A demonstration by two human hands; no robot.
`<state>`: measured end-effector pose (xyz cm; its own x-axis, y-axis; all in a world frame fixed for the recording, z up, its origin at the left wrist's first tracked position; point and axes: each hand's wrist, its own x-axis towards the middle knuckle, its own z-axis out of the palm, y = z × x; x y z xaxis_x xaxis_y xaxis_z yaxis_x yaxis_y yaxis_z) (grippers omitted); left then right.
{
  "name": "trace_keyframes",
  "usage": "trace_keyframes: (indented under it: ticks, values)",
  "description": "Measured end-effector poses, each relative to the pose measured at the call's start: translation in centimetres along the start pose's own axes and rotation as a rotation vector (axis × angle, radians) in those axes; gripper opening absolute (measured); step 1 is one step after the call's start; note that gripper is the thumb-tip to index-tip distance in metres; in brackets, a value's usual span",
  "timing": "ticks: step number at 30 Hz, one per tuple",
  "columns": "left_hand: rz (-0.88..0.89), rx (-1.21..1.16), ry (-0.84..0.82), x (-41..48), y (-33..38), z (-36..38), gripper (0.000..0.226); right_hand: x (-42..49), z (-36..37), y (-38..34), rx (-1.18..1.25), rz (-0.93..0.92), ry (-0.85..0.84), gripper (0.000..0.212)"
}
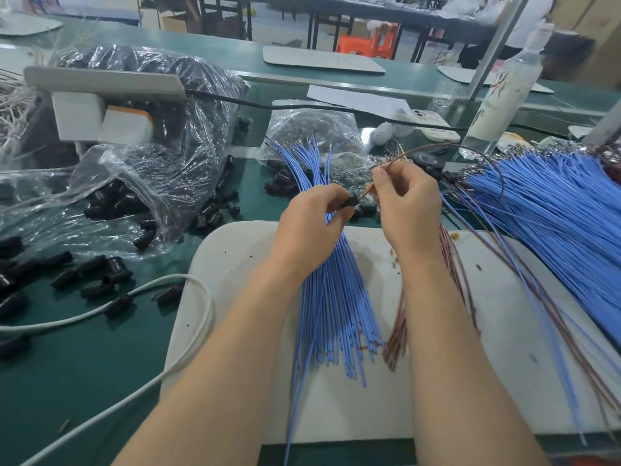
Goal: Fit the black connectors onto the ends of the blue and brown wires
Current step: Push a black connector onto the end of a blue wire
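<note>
My left hand (312, 218) pinches a black connector (349, 200) above the white mat (242, 264). A bundle of blue wires (336, 297) runs under that hand and fans out toward me. My right hand (403, 200) pinches a brown wire (437, 150) close to its end, and the tip points at the connector. The brown wire arcs up and to the right. A bunch of brown wires (396, 338) lies under my right forearm. Loose black connectors (111, 264) lie scattered on the green table (84, 364) at the left.
A large pile of blue wires (551, 216) covers the right side. Clear plastic bags with black connectors (134, 183) sit left; a bag of small metal parts (312, 129) lies behind my hands. A white cable (161, 287) curves at the left. A bottle (504, 95) and a phone (433, 124) stand behind.
</note>
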<state>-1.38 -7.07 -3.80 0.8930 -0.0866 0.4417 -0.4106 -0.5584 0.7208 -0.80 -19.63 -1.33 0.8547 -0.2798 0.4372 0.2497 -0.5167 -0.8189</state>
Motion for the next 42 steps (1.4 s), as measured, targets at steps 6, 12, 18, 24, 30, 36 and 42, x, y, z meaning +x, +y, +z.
trace_keyframes:
  ticks: [6,12,18,24,30,36,42]
  values:
    - [-0.075,-0.064,0.003,0.0,-0.2,0.0,0.007,0.3,-0.4,0.0,0.126,0.094,0.145,0.012]
    - [-0.309,-0.518,-0.093,0.3,0.1,-0.8,0.002,0.5,-0.5,0.3,0.289,0.236,0.137,0.020]
    - [-0.328,-0.640,-0.169,0.2,0.4,-0.8,0.004,0.5,-0.2,0.2,0.320,0.255,0.067,0.013]
    - [-0.363,-0.686,-0.141,0.2,0.4,-0.7,0.019,0.3,0.2,0.1,0.445,0.323,-0.112,0.013]
    - [-0.367,-0.655,-0.146,0.2,0.4,-0.7,0.007,0.2,0.4,0.5,0.313,0.221,-0.130,0.023]
    - [-0.405,-0.711,-0.169,0.1,0.2,-1.1,0.007,0.4,0.2,0.5,0.453,0.303,-0.077,0.017]
    - [-0.325,-0.448,-0.103,0.1,0.2,-0.7,0.003,0.2,-0.2,-0.2,0.443,0.213,0.044,0.013]
